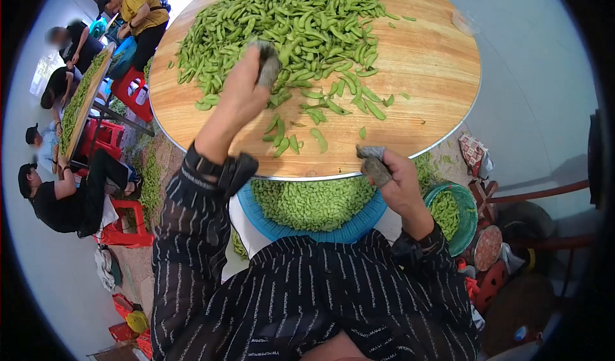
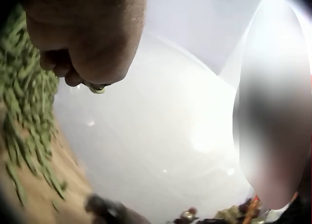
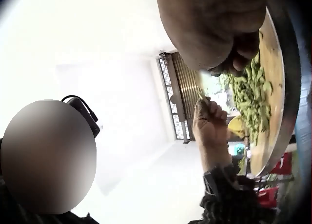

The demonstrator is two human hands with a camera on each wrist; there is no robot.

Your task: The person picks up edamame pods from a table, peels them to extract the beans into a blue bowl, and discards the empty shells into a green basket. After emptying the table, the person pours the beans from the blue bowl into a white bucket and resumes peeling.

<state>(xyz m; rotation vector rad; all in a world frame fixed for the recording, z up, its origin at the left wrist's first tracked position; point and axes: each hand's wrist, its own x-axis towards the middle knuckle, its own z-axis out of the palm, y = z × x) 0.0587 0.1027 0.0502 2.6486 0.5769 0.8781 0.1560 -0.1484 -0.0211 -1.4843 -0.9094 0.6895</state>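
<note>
My left hand (image 1: 240,95), its thumb and fingertip covered in grey wrapping, is over the near edge of a heap of green soybean pods (image 1: 301,21). In the right wrist view the left hand (image 3: 213,131) pinches a green pod (image 3: 203,97) by its thumb. Low over the table's near edge is my right hand (image 1: 400,185), with grey wraps on thumb and forefinger. Its fingers are bent and the thumb lies close to the forefinger; I cannot tell whether something small is between them. Loose pods (image 1: 318,140) lie between the hands.
The round wooden table (image 1: 423,73) has a metal rim. Below its near edge sits a blue basin (image 1: 256,217) of shelled beans. A green basket (image 1: 471,197) of pods stands at the right. At the left, several people sit or stand around another pod-covered table (image 1: 86,105), with red stools (image 1: 131,92).
</note>
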